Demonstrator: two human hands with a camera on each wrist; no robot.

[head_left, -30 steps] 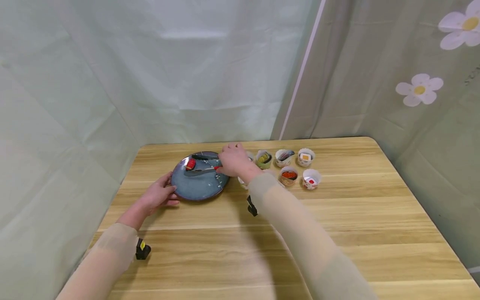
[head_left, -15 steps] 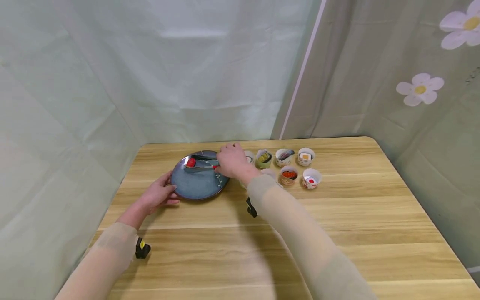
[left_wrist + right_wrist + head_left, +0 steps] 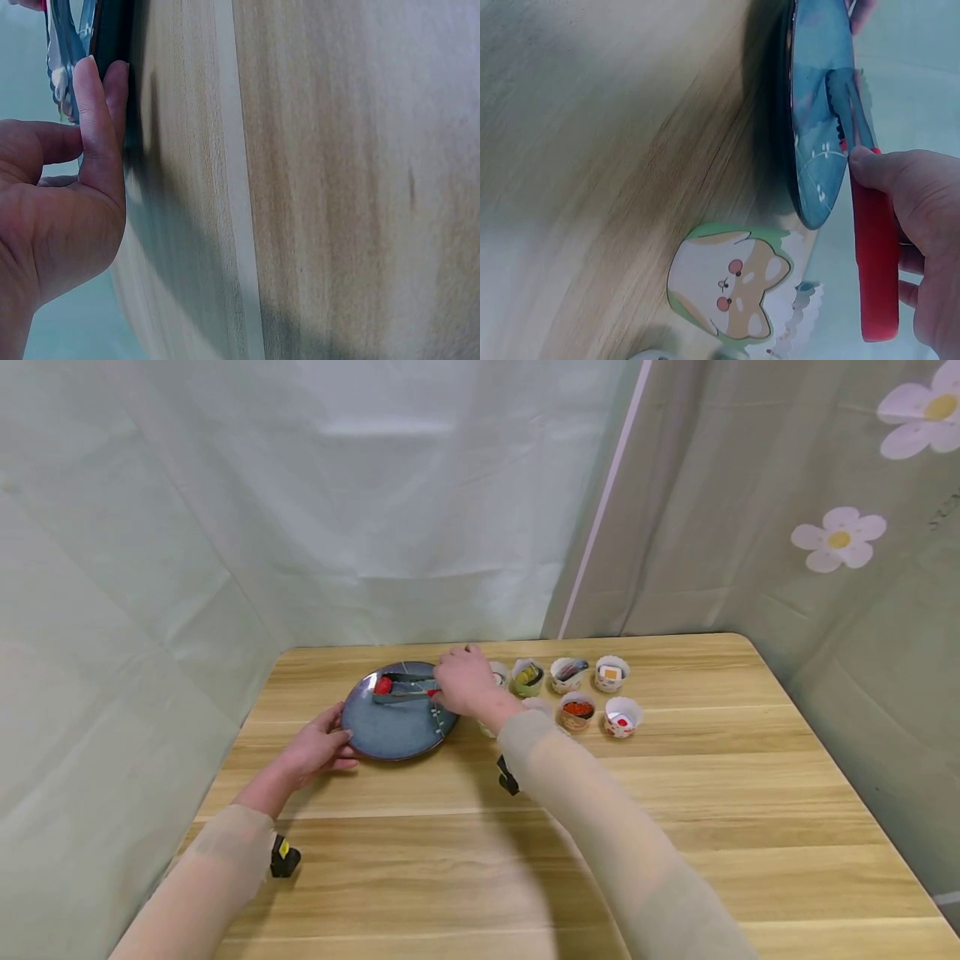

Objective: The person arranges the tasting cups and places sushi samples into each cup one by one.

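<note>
A round blue-grey plate (image 3: 393, 732) with a painted branch lies on the table at the left. My left hand (image 3: 317, 750) pinches its near-left rim, thumb above and fingers at the edge, as the left wrist view also shows the hand (image 3: 71, 191). Over the plate's right side, my right hand (image 3: 467, 683) grips tongs (image 3: 875, 255) with red handles and dark, toothed ends. The tongs' ends stand on either side of a small red piece, perhaps toy sushi (image 3: 383, 685), at the back left of the plate. Whether they touch it I cannot tell.
Right of the plate stand several small paper cups in two rows. They hold yellow pieces (image 3: 529, 675), a dark striped piece (image 3: 573, 670), an orange-and-white piece (image 3: 611, 674), orange-red grains (image 3: 578, 709) and a red-and-white piece (image 3: 622, 722). My right forearm partly covers others, including a dog-faced cup (image 3: 727, 285).
The tongs' near arm has swung toward the back of the plate, narrowing the gap between the ends around the red piece. My left hand keeps its grip on the rim.
</note>
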